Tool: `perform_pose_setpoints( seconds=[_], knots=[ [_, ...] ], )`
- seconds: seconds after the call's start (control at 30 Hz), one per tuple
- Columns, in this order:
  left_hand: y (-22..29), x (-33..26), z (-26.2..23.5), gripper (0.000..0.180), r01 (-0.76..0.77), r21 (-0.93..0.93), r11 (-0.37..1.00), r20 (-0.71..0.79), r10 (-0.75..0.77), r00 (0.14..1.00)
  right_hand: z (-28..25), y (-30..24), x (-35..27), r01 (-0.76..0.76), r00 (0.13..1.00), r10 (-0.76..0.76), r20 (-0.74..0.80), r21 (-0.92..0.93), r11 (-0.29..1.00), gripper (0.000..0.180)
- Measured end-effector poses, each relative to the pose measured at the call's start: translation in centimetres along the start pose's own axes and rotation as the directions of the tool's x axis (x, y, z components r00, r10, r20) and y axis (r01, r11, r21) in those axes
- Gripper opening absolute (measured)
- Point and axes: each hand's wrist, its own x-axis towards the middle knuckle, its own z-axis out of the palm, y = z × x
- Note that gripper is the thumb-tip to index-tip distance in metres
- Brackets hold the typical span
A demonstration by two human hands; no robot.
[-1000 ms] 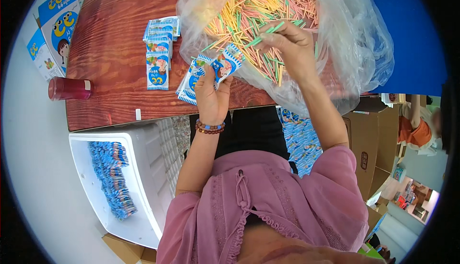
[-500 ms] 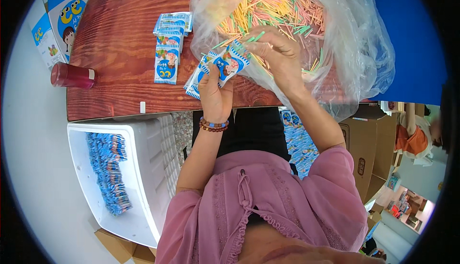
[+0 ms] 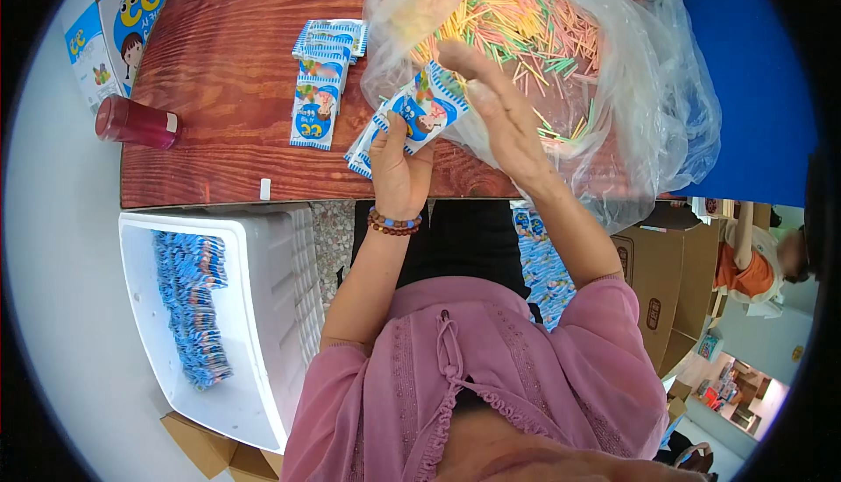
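My left hand (image 3: 401,171) is closed around a few flat blue-and-white packets (image 3: 429,114), fanned out above the table's front edge. The thumb presses on the front of the top packet. Just right of that packet's upper end is my right hand (image 3: 504,119), its fingers stretched out with nothing visible in them. Behind it spreads a clear plastic bag (image 3: 674,105) holding a heap of thin pink, yellow and green sticks (image 3: 534,27). An overlapping row of similar packets (image 3: 315,88) lies on the table left of my left hand.
On the reddish wooden table (image 3: 219,62) a dark red jar (image 3: 136,123) lies at the left, by printed boxes (image 3: 131,22). Below stands a white foam box (image 3: 267,342) with many packets (image 3: 193,316). Cardboard boxes (image 3: 674,281) and another person (image 3: 743,267) are at right.
My right hand's fingers have straightened from a pinch at the packet's upper end. The green stick seen at its fingertips no longer shows. My left hand still holds the packets.
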Motion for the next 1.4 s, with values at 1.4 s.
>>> perform_pose_setpoints(
  seconds=[1.4],
  knots=[
    [3.3, 0.0, 0.6, 0.056, -0.284, 0.734, 0.617, 0.320, 0.056, 0.946, -3.2, 0.0, 0.0, -0.073, 0.960, 0.080, 0.268, -0.036, 0.997, 0.016]
  ],
)
